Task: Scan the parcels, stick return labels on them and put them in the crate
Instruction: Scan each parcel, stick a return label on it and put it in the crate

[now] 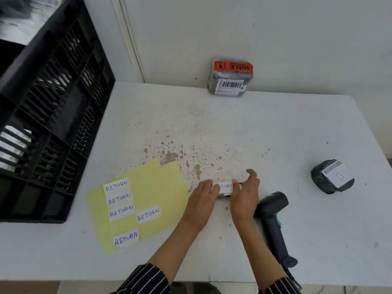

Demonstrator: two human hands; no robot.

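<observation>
I see the small parcel (223, 195) mid-tabletop (233, 128), left hand (203, 195) and right hand (244, 193) curled round its ends, fingers (206, 184) pinching it and pressing the RETURN label (226, 186) flat. Uneven pressure could crease it, or skew it.
</observation>
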